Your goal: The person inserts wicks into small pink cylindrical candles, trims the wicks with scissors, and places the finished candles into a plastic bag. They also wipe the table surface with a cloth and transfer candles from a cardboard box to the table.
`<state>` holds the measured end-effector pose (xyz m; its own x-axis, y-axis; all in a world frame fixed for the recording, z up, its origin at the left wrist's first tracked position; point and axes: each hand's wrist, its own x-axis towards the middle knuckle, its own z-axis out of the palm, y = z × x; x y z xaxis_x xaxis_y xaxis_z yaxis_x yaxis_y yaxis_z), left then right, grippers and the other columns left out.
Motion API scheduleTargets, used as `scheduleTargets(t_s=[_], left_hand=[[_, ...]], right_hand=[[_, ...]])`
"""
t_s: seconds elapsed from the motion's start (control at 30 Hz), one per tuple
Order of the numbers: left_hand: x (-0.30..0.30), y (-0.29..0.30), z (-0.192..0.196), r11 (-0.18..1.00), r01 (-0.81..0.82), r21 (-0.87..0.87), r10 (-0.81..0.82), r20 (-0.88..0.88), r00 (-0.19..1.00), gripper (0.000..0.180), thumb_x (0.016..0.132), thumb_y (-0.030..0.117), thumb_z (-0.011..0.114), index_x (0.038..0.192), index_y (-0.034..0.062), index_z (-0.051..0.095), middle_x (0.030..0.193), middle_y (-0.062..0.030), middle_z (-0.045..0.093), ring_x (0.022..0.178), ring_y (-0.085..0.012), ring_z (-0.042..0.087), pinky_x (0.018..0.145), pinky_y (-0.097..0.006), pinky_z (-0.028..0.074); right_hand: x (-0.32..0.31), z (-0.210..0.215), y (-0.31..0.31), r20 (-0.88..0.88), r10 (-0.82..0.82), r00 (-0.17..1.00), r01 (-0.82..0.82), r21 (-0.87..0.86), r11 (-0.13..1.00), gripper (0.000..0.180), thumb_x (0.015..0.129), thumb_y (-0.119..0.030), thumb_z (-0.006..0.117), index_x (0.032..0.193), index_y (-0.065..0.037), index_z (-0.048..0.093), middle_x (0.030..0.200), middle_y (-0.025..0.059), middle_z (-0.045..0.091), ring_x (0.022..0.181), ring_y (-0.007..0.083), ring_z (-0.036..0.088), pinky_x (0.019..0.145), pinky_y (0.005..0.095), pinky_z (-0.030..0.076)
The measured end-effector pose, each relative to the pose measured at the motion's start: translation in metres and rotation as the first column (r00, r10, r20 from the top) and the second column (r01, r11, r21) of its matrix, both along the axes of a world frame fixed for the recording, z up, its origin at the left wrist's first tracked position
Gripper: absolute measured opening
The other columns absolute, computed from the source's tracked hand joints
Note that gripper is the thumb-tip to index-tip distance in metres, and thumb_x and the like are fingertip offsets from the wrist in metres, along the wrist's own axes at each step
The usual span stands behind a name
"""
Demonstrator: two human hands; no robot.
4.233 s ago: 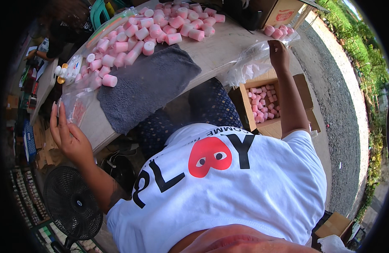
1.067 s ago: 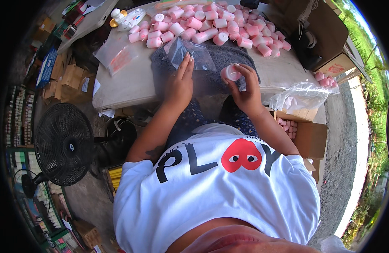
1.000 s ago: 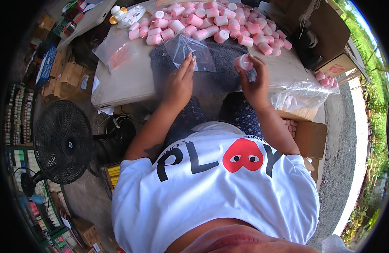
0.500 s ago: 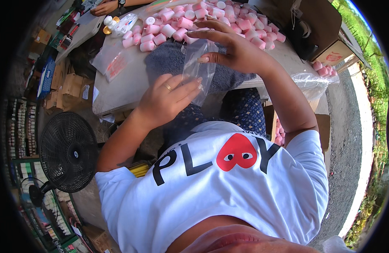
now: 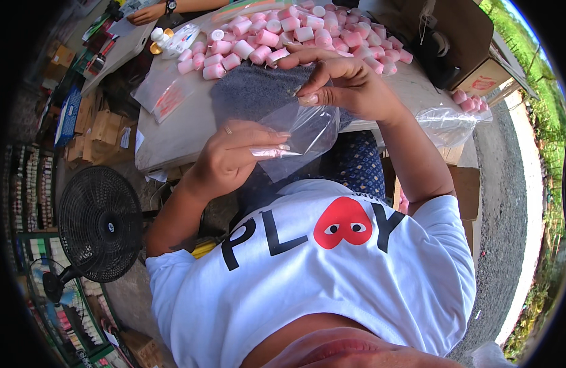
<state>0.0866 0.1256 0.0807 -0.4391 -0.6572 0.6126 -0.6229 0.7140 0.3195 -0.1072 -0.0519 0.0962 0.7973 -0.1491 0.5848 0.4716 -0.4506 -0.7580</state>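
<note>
A see-through plastic bag [image 5: 304, 138] is stretched out between my two hands, over the table's near edge and my lap. My left hand [image 5: 234, 156] grips its lower left side, with part of the film bunched along the fingers. The bag's upper edge is pinched between thumb and fingers of my right hand [image 5: 350, 86]. Nothing shows inside the bag. Beneath and behind it lies a dark grey towel [image 5: 240, 92]. A big heap of small pink-and-white cylinders [image 5: 267, 38] covers the far part of the table, just beyond my right fingers.
On the whitish table [image 5: 172, 132] lies a flat plastic packet [image 5: 163, 95] with orange marks. White bottles [image 5: 160, 37] stand at the back left. An open cardboard box [image 5: 448, 37] is at the back right. A black fan [image 5: 99, 224] stands at left. Another person's hand [image 5: 147, 15] rests at far left.
The bag has turned and spread wider between my hands. My right hand has shifted slightly right and down, closing its fingers on the bag's edge. My left hand has moved a little left and down.
</note>
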Motion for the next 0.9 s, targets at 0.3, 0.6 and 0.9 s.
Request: scheduleTargets(t_s=[0.3, 0.6, 0.9], left_hand=[[-0.003, -0.009, -0.027, 0.867, 0.479, 0.139, -0.142, -0.851, 0.505, 0.021, 0.084, -0.011, 0.05, 0.09, -0.001, 0.068, 0.1, -0.0172, 0.067, 0.087, -0.0268, 0.066, 0.086, -0.042, 0.051], [0.085, 0.031, -0.076, 0.979, 0.039, 0.2, 0.167, -0.898, 0.407, 0.028, 0.09, -0.005, 0.05, 0.113, 0.002, 0.065, 0.123, -0.0206, 0.059, 0.092, -0.0185, 0.06, 0.083, -0.033, 0.048], [0.098, 0.023, -0.081, 0.935, -0.258, 0.242, 0.354, -0.672, 0.65, 0.026, 0.091, -0.008, 0.049, 0.109, 0.0005, 0.066, 0.12, -0.0197, 0.061, 0.091, -0.0158, 0.061, 0.078, -0.029, 0.05]], right_hand=[[-0.018, -0.016, 0.022, 0.16, -0.064, 0.985, -0.033, 0.539, 0.842, 0.004, 0.087, 0.0, 0.063, 0.091, -0.002, 0.064, 0.124, 0.0101, 0.057, 0.112, 0.0166, 0.055, 0.091, 0.0284, 0.048], [-0.182, -0.062, -0.089, -0.323, -0.867, 0.379, 0.925, 0.093, 0.369, 0.039, 0.082, -0.033, 0.073, 0.099, 0.002, 0.069, 0.125, 0.0139, 0.06, 0.111, 0.0191, 0.056, 0.096, 0.0295, 0.039], [-0.234, -0.151, -0.112, -0.365, -0.93, -0.031, 0.957, -0.279, 0.078, 0.044, 0.08, -0.029, 0.074, 0.113, -0.001, 0.066, 0.11, 0.0162, 0.066, 0.103, 0.0251, 0.061, 0.089, 0.033, 0.046]])
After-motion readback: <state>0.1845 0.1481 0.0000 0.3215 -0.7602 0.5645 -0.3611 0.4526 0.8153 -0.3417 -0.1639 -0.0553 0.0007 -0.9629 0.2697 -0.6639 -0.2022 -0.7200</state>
